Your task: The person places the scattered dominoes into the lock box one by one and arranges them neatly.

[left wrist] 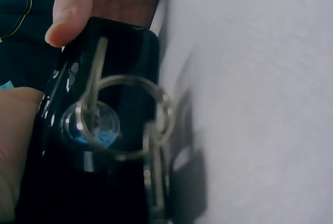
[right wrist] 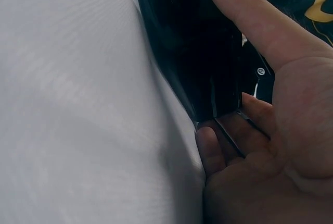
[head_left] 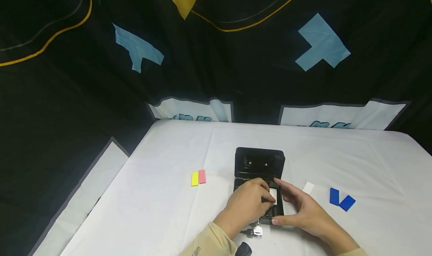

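Sleeve (head_left: 210, 243): tan, at the bottom edge, slanting toward the box.
Left hand (head_left: 244, 203): reaches over the box from the left, palm down, fingers curled, seemingly pinching a white block (head_left: 273, 196), fingertips partly hidden.
Right hand (head_left: 307, 211): grips the box's right end, thumb on the near side, fingers behind.
Box (head_left: 266, 221): black, on the white table (head_left: 152, 196), lid (head_left: 259, 158) raised; white block in its right part.
Lock (left wrist: 112, 125): key inserted, key ring (left wrist: 169, 112) hanging.
Blue blocks (head_left: 341, 201): right of the right hand.
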`<state>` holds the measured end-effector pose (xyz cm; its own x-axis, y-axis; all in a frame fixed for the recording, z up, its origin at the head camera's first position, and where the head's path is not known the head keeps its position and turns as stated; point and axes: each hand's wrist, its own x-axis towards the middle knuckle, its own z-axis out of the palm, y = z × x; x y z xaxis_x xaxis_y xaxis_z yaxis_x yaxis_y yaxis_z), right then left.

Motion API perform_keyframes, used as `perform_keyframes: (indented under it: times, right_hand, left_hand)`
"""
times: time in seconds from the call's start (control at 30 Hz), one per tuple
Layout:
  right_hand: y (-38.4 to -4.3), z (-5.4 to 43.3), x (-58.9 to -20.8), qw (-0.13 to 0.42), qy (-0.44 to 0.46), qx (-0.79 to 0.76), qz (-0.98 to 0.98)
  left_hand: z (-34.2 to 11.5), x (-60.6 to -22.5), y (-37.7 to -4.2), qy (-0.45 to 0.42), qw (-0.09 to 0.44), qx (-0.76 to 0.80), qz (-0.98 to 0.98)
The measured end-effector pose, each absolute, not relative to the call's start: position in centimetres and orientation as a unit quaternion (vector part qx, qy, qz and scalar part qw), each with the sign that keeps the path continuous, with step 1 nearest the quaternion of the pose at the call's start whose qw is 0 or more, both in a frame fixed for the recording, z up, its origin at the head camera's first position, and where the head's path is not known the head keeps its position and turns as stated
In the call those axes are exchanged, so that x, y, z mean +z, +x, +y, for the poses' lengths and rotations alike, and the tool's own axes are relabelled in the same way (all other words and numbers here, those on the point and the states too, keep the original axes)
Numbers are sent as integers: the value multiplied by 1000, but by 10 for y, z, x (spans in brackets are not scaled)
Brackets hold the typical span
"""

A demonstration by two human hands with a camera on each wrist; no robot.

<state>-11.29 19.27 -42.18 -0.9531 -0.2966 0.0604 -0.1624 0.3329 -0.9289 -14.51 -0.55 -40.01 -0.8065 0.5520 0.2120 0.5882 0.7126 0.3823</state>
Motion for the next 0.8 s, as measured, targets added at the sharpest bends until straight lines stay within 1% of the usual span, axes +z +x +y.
perform_keyframes:
  times: [0.17, 0.3, 0.37, 0.43, 0.57, 0.7, 0.8]
  right_hand:
    - [-114, 193, -423, 56, -145, -562, 812]
    - [-115, 194, -422, 55, -149, -561, 812]
    - [-115, 193, -422, 57, -148, -561, 812]
    - [-116, 192, -422, 59, -143, -561, 813]
    - [-116, 190, -421, 60, -133, -559, 816]
    - [-114, 191, -422, 55, -130, -557, 819]
    - [-114, 191, -423, 51, -134, -558, 817]
  left_hand:
    - [-5, -401, -146, -311, 39, -247, -917]
    - [-9, -400, -146, -325, 74, -283, -899]
    - [-15, -397, -147, -325, 95, -333, -880]
    - [-25, -393, -150, -317, 104, -407, -850]
    - [-58, -384, -155, -256, 105, -526, -804]
    - [-97, -387, -160, -162, 113, -552, -810]
    - [-124, -391, -163, -93, 108, -544, -827]
